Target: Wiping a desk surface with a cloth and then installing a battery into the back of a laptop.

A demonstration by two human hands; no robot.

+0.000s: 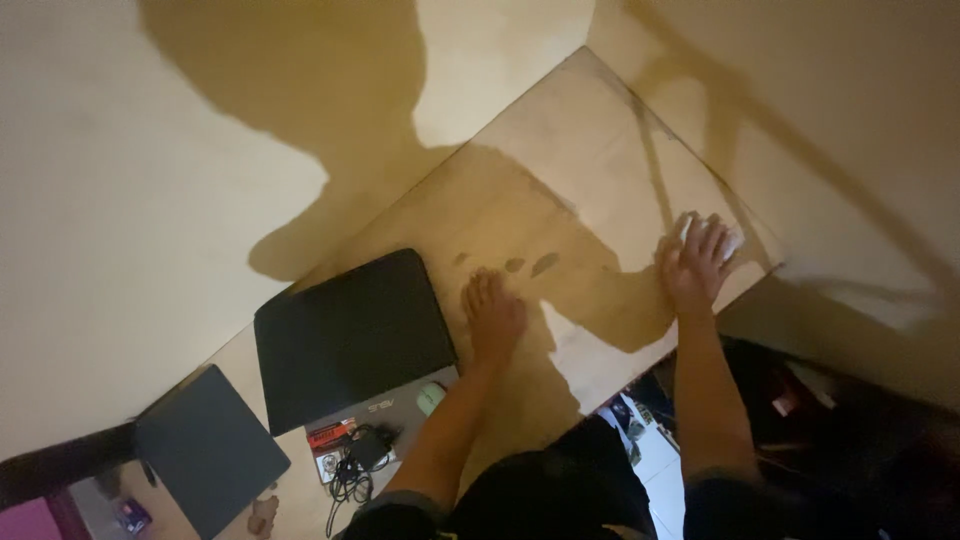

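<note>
My left hand point(492, 312) lies flat on the light wooden table top point(590, 140), fingers spread, just right of a closed black laptop point(350, 335). My right hand point(697, 262) presses down on a small white cloth or wad point(728, 240) near the table's right edge, with the fingers covering most of it. Both arms reach in from the bottom of the view.
A dark flat pad point(205, 445) lies at the left end. A grey laptop point(385, 412) carries a green mouse point(430, 397), a black charger with cables point(358, 455) and a small red packet point(328, 437). Walls border the table at back and right; clutter sits below.
</note>
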